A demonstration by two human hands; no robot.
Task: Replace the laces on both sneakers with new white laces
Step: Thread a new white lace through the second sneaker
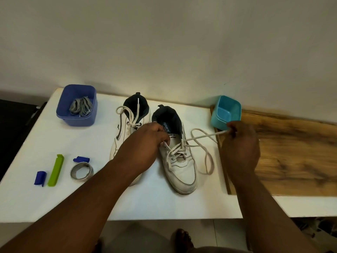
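Two white sneakers stand side by side on the white table (54, 201), toes toward me. The left sneaker (125, 125) carries a white lace tied loosely at its top. On the right sneaker (182, 168) a new white lace (206, 154) is threaded through the lower eyelets, with a long loop lying on the table to its right. My left hand (145, 141) pinches the lace at an upper eyelet on the shoe's left side. My right hand (240, 143) grips the other lace end and holds it taut out to the right.
A blue tub (77, 117) at the back left holds grey old laces (81, 106). A tilted teal tub (226, 112) sits by my right hand. Tape roll (81, 170), green clip (55, 170) and two blue pieces (40, 178) lie front left. A wooden board (295, 152) covers the right.
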